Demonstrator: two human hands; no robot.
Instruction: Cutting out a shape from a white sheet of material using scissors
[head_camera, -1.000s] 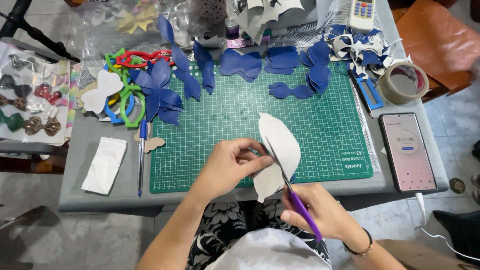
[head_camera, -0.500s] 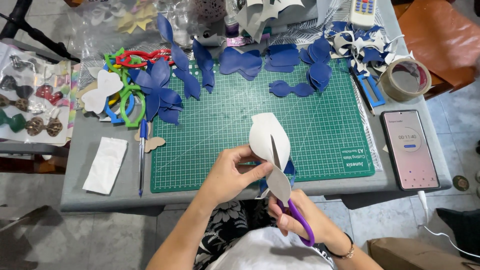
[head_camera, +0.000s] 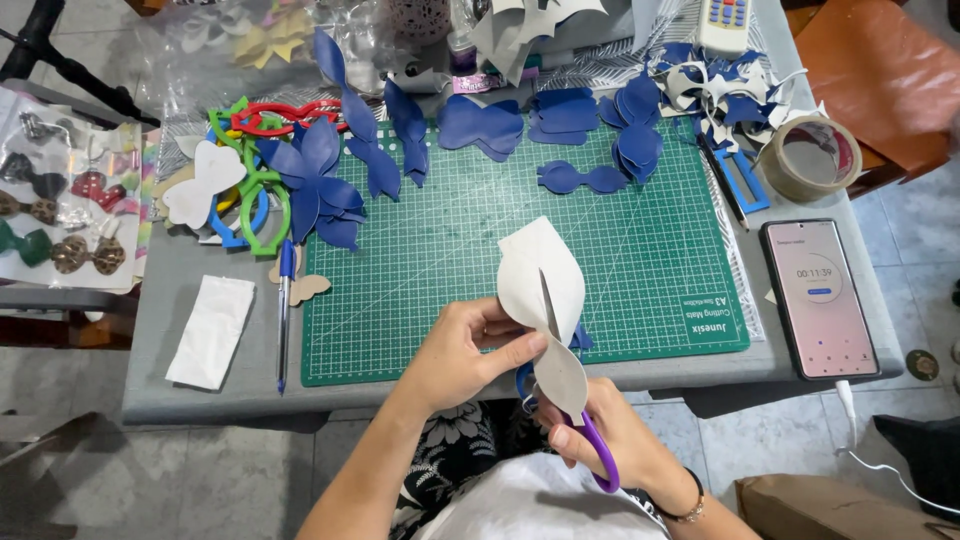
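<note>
My left hand pinches a white, bow-shaped sheet piece with a blue underside, holding it upright over the near edge of the green cutting mat. My right hand grips purple-handled scissors, whose blades run up through the middle of the piece. Several cut blue bow shapes lie along the far side of the mat.
A phone showing a timer lies at the right, with a tape roll behind it. Coloured plastic templates, a blue pen and a white cloth sit at the left. Finished bows lie on a side tray.
The white piece has turned and shifted left toward me, and the scissors' blades have moved further up into it. My right hand has dropped closer to my body.
</note>
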